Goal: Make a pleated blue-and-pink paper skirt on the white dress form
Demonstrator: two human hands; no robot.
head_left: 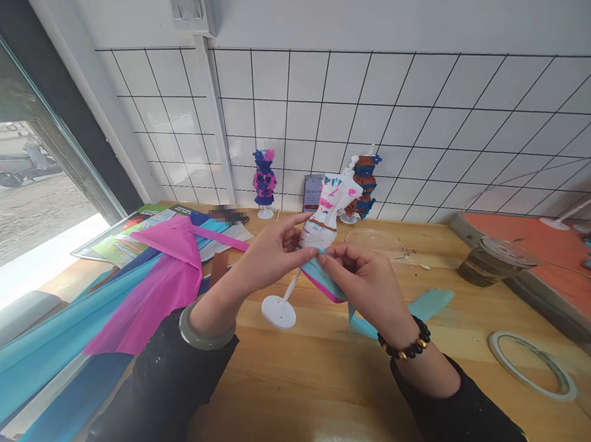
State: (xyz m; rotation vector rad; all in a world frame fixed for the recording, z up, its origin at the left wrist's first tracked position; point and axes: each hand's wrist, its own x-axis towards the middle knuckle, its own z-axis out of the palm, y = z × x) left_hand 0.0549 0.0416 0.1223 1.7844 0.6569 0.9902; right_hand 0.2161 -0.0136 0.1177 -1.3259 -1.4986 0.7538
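Observation:
My left hand pinches the waist of a small white mannequin that carries pink and blue scraps and is tilted on its thin rod and round white base. My right hand is closed on a blue paper strip with a pink edge and presses it against the mannequin's lower body. The strip's loose blue end trails across the wooden table. Both wrists wear bracelets over dark sleeves.
Large pink and blue paper sheets lie at the left over magazines. Two dressed mini mannequins and a phone stand by the tiled wall. A clear cup, an orange tray and a tape roll sit at the right.

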